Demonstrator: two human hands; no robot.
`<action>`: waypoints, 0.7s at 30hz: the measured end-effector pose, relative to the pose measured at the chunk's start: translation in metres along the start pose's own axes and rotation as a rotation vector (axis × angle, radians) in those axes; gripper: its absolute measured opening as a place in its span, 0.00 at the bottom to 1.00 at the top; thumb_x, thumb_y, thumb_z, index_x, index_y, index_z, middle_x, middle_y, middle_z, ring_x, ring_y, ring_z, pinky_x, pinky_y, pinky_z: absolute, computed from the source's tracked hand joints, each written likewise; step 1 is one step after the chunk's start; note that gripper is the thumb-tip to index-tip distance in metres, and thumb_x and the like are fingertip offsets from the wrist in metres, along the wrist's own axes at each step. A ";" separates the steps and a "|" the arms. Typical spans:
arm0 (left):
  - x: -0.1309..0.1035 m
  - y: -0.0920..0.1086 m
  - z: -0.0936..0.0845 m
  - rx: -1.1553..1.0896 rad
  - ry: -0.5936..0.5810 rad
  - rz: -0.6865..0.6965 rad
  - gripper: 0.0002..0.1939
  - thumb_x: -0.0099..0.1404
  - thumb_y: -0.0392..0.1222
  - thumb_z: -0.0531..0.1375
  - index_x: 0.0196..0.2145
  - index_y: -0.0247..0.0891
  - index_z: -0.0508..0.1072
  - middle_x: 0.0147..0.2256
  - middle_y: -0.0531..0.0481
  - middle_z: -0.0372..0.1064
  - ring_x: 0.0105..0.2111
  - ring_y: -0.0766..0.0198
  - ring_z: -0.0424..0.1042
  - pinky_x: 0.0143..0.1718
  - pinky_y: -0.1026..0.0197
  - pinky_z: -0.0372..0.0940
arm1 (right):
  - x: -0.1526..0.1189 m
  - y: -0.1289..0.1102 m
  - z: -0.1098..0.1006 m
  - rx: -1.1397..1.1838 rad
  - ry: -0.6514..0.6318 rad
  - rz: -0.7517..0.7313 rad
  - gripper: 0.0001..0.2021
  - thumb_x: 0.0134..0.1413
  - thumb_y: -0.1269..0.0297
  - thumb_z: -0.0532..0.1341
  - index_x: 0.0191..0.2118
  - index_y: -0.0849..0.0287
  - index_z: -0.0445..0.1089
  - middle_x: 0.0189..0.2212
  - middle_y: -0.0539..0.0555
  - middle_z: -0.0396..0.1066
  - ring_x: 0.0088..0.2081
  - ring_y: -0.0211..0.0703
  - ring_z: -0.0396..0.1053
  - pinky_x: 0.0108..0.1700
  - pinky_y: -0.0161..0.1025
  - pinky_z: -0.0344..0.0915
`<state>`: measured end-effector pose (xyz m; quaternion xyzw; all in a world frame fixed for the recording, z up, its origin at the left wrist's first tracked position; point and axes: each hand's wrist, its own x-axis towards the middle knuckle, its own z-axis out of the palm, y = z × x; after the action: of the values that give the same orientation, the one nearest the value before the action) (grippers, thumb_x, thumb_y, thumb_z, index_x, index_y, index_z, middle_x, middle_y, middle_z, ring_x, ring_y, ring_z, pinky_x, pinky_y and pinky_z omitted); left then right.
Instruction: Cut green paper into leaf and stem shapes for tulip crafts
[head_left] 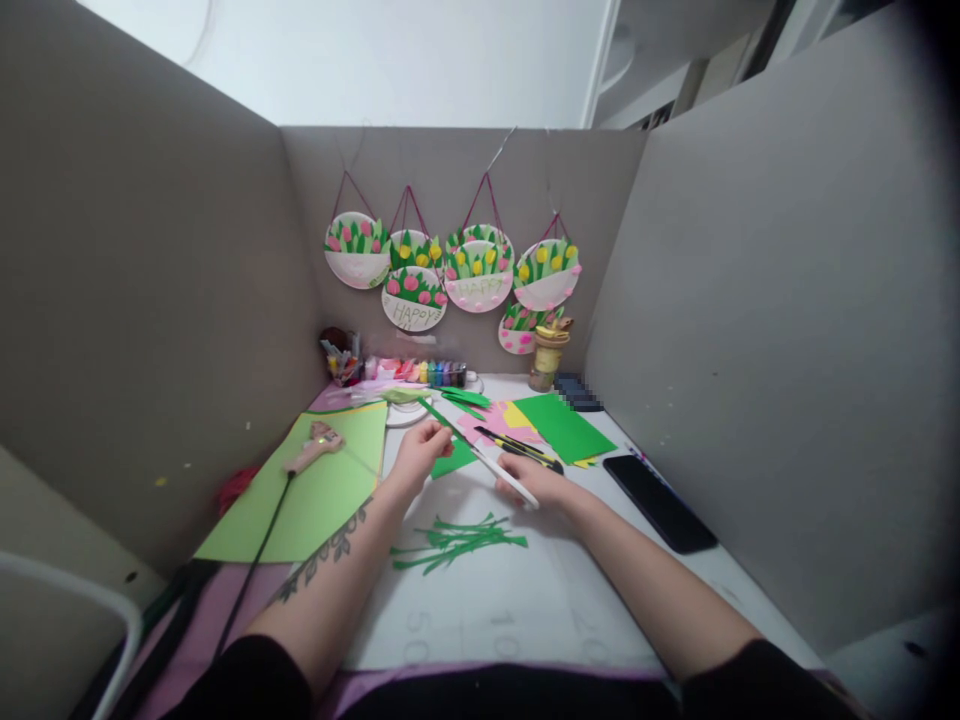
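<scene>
1. At the bench's (540, 610) middle, the right grip (529, 480) is closed around a long, slim white-handled tool (510, 480), its kind hard to tell.
2. The left grip (424, 450) is curled narrow on a thin green paper strip (433, 409), near the tool's far end.
3. Nearer me, loose cut green paper strips (461, 540) lie heaped.
4. Leftward, a pinkish glue gun (313, 450) rests on a pale-green sheet (247, 530).
5. Rightward lies a flat black phone (660, 503).

Near-edge tabletop (555, 580) leaves passage, with green strips (466, 539) beyond and forearms (645, 560) either side.
</scene>
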<state>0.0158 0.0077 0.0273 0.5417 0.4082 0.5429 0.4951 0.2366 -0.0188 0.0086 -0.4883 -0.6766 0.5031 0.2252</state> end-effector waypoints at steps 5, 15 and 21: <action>0.003 -0.001 -0.002 0.019 0.066 -0.028 0.14 0.50 0.48 0.63 0.22 0.35 0.67 0.19 0.55 0.64 0.22 0.69 0.63 0.28 0.64 0.60 | 0.002 0.003 -0.003 -0.049 -0.001 -0.015 0.10 0.45 0.62 0.63 0.31 0.58 0.61 0.21 0.45 0.63 0.21 0.33 0.59 0.22 0.31 0.52; 0.002 0.002 -0.003 0.081 0.073 0.008 0.12 0.51 0.48 0.62 0.23 0.36 0.68 0.21 0.53 0.67 0.24 0.67 0.65 0.28 0.65 0.61 | 0.006 0.007 -0.005 -0.105 -0.012 -0.028 0.09 0.44 0.63 0.62 0.31 0.58 0.62 0.22 0.45 0.64 0.23 0.34 0.60 0.24 0.31 0.52; 0.002 0.001 -0.003 0.106 0.033 0.035 0.11 0.52 0.48 0.61 0.24 0.36 0.68 0.21 0.54 0.67 0.24 0.67 0.65 0.27 0.65 0.60 | 0.003 0.004 -0.004 -0.111 -0.023 -0.050 0.09 0.44 0.63 0.61 0.32 0.58 0.62 0.23 0.46 0.65 0.24 0.35 0.61 0.24 0.32 0.52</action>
<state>0.0129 0.0094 0.0286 0.5652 0.4352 0.5378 0.4494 0.2403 -0.0137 0.0065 -0.4773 -0.7179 0.4645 0.2025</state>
